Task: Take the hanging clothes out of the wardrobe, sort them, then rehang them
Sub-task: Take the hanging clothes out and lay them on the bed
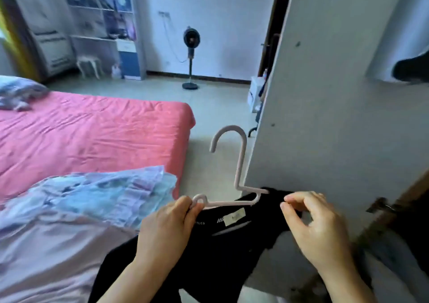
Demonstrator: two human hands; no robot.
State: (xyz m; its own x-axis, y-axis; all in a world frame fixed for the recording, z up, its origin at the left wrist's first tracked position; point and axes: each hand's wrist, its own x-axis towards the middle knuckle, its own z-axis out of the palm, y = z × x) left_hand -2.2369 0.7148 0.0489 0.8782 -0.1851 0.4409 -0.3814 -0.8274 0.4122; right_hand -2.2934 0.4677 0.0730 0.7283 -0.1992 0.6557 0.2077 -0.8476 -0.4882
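Note:
A black shirt with a white neck label hangs on a pale pink plastic hanger, hook pointing up. My left hand grips the hanger's left end together with the shirt's shoulder. My right hand pinches the black fabric at the right shoulder, where the hanger's right arm goes under the cloth. Both are held low in front of the white wardrobe door. A lilac garment and a pale blue ruffled one lie on the bed at lower left.
The bed with a pink sheet fills the left. A standing fan is by the far wall, a shelf unit and a white stool at back left. A dark item shows beyond the door's right edge.

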